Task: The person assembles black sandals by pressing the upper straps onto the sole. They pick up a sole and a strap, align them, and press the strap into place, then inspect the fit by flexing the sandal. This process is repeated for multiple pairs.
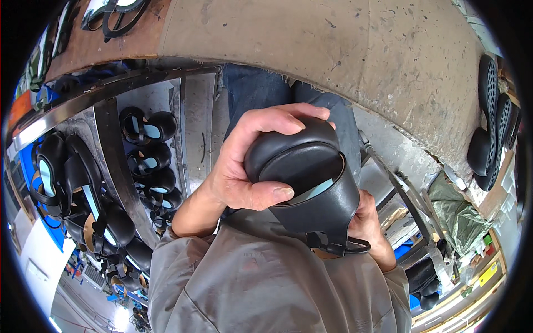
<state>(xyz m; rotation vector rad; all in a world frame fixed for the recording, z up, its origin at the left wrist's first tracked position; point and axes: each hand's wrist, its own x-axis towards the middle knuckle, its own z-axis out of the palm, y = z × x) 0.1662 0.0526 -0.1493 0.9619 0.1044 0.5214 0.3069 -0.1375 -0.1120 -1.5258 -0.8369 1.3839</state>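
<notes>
In front of my chest I hold a black leather shoe (325, 208), its rounded toe pointing up and away from me. My left hand (247, 158) is closed around the toe, fingers over the top edge and thumb pressed on the near side. A bit of light blue lining (319, 190) shows inside the shoe's opening. Near my apron, a thin strap (355, 246) hangs loose at the shoe's lower end. My right hand (363, 213) grips the shoe from behind on the right; most of its fingers are hidden by it.
A worn, stained bench (388, 50) curves across the front. On the left, a metal-framed rack (102, 144) holds several black strapped shoes (147, 125). Black shoes with dotted soles (487, 111) lie at the bench's right edge. A green cloth (455, 211) hangs below.
</notes>
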